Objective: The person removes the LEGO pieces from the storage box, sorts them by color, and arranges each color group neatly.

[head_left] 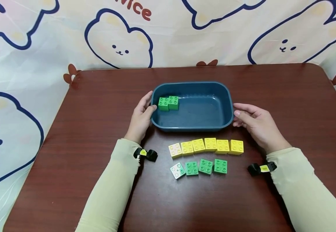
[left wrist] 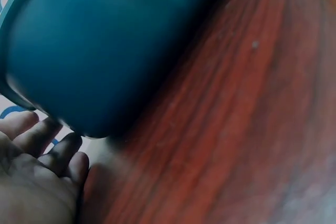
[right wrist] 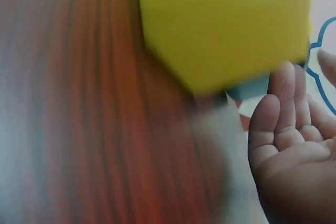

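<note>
A dark blue rectangular plastic tray stands on the table, with two green toy bricks at its left end. My left hand grips that end, thumb over the rim and fingers along the outer wall; in the left wrist view, its fingertips are at the tray's side. My right hand is beside the tray's right end, fingers fairly straight and fingertips close to the wall. Nearer me lies a row of several yellow bricks; one yellow brick looms large in the right wrist view.
Below the yellow row lies a row of several green bricks, the leftmost looking whitish with glare. All stand on a dark brown wooden table. A cartoon-printed cloth hangs behind its far edge. Each wrist wears a small black camera.
</note>
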`<state>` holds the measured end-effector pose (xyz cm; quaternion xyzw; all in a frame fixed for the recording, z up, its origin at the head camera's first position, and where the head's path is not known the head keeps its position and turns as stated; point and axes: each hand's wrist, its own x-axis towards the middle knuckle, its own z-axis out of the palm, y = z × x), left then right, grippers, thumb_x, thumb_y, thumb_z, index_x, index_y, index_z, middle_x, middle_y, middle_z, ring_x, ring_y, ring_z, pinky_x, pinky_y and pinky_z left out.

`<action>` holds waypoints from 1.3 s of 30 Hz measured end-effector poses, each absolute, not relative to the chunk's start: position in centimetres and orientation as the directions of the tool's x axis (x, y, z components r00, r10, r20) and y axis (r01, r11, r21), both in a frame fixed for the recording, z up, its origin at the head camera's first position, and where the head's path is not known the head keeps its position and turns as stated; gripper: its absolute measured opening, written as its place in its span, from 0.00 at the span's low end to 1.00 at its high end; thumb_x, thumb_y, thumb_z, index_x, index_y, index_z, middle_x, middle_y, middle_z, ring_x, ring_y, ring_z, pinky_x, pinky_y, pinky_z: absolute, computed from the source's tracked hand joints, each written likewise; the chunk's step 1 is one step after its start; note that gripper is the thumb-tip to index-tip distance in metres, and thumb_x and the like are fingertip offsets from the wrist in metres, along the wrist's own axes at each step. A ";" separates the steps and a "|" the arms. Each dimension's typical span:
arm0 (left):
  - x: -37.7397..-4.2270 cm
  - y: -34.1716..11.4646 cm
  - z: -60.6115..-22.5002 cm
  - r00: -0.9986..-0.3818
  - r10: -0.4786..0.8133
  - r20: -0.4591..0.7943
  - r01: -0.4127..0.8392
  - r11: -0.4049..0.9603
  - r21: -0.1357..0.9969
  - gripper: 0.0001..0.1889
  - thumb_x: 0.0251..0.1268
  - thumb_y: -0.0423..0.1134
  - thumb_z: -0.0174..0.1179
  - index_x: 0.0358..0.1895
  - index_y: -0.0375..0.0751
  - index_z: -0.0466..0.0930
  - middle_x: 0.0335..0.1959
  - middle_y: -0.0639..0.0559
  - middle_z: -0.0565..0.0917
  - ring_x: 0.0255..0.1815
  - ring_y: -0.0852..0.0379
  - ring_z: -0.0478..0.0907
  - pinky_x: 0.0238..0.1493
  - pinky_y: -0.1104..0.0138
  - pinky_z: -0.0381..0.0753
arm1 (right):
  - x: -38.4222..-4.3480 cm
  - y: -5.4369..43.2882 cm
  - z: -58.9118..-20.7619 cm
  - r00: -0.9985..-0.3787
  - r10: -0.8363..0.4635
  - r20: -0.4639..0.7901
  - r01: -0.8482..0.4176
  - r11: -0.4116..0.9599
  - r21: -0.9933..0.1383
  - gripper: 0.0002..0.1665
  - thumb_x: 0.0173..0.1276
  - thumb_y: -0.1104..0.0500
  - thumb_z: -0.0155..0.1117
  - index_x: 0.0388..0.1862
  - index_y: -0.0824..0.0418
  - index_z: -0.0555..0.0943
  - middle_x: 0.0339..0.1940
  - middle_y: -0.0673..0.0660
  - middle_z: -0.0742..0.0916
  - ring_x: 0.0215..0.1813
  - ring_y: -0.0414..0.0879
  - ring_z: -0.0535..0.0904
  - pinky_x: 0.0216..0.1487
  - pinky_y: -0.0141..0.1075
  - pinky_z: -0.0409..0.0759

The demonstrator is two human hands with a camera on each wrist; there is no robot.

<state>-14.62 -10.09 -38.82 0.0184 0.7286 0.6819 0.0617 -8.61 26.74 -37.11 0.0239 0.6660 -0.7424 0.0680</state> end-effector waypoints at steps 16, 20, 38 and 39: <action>-14.4 -10.3 -39.3 -0.996 0.085 -0.038 -0.028 0.109 0.994 0.28 0.78 0.38 0.51 0.78 0.52 0.62 0.74 0.57 0.67 0.74 0.62 0.62 0.73 0.56 0.64 | -9.6 24.1 -29.8 -0.985 -0.145 -0.091 0.006 0.499 -0.867 0.27 0.72 0.47 0.66 0.67 0.53 0.77 0.60 0.52 0.84 0.56 0.41 0.82 0.50 0.24 0.79; -14.5 -10.4 -39.2 -0.997 0.080 -0.022 -0.014 0.099 0.995 0.28 0.77 0.38 0.52 0.78 0.53 0.63 0.73 0.55 0.69 0.73 0.60 0.65 0.71 0.56 0.66 | -10.9 21.7 -28.9 -0.974 -0.216 -0.068 -0.051 0.501 -0.864 0.25 0.72 0.51 0.66 0.65 0.55 0.78 0.58 0.52 0.85 0.56 0.41 0.81 0.51 0.26 0.79; -14.4 -10.3 -39.1 -0.995 0.095 -0.007 0.001 0.077 0.997 0.27 0.78 0.40 0.53 0.76 0.60 0.65 0.71 0.54 0.72 0.70 0.58 0.68 0.69 0.55 0.70 | -16.2 14.3 -29.4 -0.909 -0.371 -0.189 -0.060 0.565 -0.823 0.25 0.72 0.56 0.66 0.66 0.61 0.77 0.60 0.57 0.82 0.59 0.48 0.78 0.59 0.46 0.78; -14.4 -10.3 -39.1 -0.995 0.095 -0.007 0.000 0.079 0.997 0.27 0.78 0.40 0.53 0.76 0.61 0.65 0.71 0.54 0.72 0.70 0.59 0.68 0.69 0.55 0.69 | -16.5 13.9 -29.6 -0.902 -0.376 -0.209 -0.054 0.581 -0.812 0.26 0.72 0.56 0.66 0.66 0.61 0.76 0.61 0.57 0.82 0.59 0.48 0.78 0.59 0.46 0.78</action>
